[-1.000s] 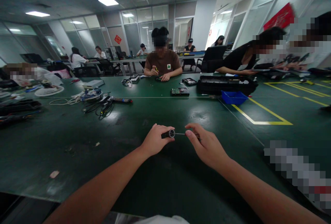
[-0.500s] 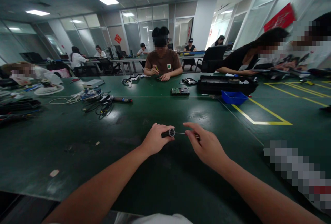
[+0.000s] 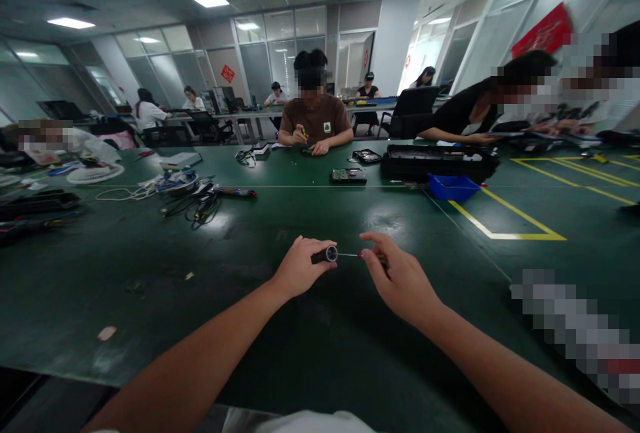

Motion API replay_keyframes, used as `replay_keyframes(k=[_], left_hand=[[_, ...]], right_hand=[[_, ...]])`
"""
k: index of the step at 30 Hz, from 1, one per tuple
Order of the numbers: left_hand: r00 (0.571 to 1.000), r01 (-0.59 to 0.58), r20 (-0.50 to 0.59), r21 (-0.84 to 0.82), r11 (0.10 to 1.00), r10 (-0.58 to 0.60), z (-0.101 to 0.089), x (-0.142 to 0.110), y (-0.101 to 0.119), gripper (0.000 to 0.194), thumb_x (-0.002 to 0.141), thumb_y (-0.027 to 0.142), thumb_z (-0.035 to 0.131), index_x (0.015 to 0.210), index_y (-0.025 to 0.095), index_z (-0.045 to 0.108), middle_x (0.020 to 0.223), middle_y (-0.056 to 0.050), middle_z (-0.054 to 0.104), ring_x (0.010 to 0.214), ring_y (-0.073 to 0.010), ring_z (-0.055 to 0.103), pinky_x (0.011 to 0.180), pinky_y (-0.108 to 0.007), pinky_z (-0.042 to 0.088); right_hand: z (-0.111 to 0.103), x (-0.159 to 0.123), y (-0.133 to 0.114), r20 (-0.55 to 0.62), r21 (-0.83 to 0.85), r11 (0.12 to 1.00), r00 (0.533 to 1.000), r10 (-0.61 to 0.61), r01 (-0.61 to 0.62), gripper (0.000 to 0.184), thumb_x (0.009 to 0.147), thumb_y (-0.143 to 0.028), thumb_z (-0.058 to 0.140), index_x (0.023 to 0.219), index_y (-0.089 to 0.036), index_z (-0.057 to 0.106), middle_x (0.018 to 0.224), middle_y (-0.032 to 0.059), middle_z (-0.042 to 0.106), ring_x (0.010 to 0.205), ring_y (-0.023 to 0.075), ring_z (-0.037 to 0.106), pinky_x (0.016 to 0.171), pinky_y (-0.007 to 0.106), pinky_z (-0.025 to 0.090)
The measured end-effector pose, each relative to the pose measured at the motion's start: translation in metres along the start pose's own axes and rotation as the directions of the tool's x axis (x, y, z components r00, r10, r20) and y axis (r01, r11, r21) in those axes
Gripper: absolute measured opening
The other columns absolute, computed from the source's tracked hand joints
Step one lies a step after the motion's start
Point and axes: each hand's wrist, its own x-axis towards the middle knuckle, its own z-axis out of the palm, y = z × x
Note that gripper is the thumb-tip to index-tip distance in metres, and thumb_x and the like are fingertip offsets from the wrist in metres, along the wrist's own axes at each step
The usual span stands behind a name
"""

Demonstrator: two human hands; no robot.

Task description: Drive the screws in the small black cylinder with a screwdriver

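Head camera, the only view I had: two bare hands met over a green table (image 3: 225, 326), at six o'clock from the picture's centre. For everything else, I set the clock around the part they held, twelve being the table's far side.

That part was a dark cylinder (image 3: 331, 254) with a pale ring at its mouth. The left hand (image 3: 299, 268) had it pinched between thumb and fingers, with no slack that I could see; I judged this grip was to steady it and leave the ringed end bare. The mouth faced mostly toward the camera, turned slightly to three o'clock. Its long axis looked foreshortened, the body running back toward nine o'clock into the fingers, which hid its full length.

The right hand (image 3: 399, 274) was curled around a slim tool (image 3: 349, 255), probably a screwdriver, its forefinger lifted away. The metal shaft lay along the nine-to-three line, tip toward nine, seemingly so it met the cylinder from the side. I couldn't tell whether the tip touched or entered it.

Farther off sat a circuit-board unit (image 3: 349, 175) at twelve, a blue bin (image 3: 454, 189) at two and tangled cables (image 3: 203, 205) at ten
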Motion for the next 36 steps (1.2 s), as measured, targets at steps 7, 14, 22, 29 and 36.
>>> replay_keyframes(k=[7,14,22,29,36], left_hand=[[1.0,0.006,0.009,-0.012,1.0,-0.006,-0.0009,0.0005,0.0017,0.036,0.084,0.031,0.073,0.12,0.028,0.067,0.121,-0.004,0.069,0.114,-0.0257,0.06,0.114,-0.055,0.025],[1.0,-0.007,-0.009,-0.009,1.0,0.007,0.0017,-0.0001,-0.0011,0.04,0.082,0.029,0.076,0.12,0.03,0.066,0.118,-0.002,0.07,0.112,-0.0236,0.06,0.114,-0.052,0.026],[1.0,0.004,0.007,0.003,1.0,-0.004,0.0005,-0.0002,0.0024,0.038,0.082,0.03,0.076,0.119,0.03,0.067,0.119,-0.002,0.07,0.113,-0.0247,0.06,0.115,-0.054,0.025],[1.0,0.006,0.016,0.011,1.0,-0.006,0.001,-0.0002,0.0034,0.038,0.082,0.03,0.076,0.118,0.029,0.067,0.119,-0.002,0.07,0.113,-0.0246,0.061,0.115,-0.054,0.024],[1.0,0.007,0.018,0.023,1.0,-0.007,0.0005,0.0003,0.0031,0.038,0.081,0.028,0.076,0.118,0.029,0.067,0.118,-0.001,0.07,0.112,-0.0239,0.061,0.115,-0.053,0.026]], right_hand=[[0.002,0.0,0.0038,-0.066,0.074,0.997,0.998,0.013,-0.009,0.02,0.095,-0.034,0.051,0.111,-0.022,0.053,0.089,0.0049,0.069,0.081,0.0209,0.069,0.071,0.034,0.054],[0.0053,0.0009,0.0081,-0.115,0.116,0.993,0.992,0.044,-0.031,0.02,0.094,-0.036,0.055,0.107,-0.021,0.056,0.093,0.0062,0.07,0.086,0.0226,0.069,0.074,0.036,0.054],[-0.0004,0.0016,0.0027,-0.053,0.057,0.998,0.998,0.019,-0.016,0.02,0.098,-0.037,0.048,0.103,-0.021,0.058,0.091,0.0055,0.07,0.084,0.0212,0.068,0.073,0.034,0.051],[0.0011,0.0016,0.0032,-0.045,0.013,0.999,0.998,0.043,-0.043,0.022,0.099,-0.035,0.044,0.108,-0.02,0.057,0.082,0.0039,0.069,0.07,0.0198,0.066,0.062,0.031,0.047],[-0.0026,0.0036,0.0029,-0.009,-0.01,1.0,1.0,0.028,-0.028,0.026,0.101,-0.035,0.04,0.104,-0.02,0.06,0.077,0.0022,0.068,0.064,0.0184,0.064,0.059,0.03,0.044]])
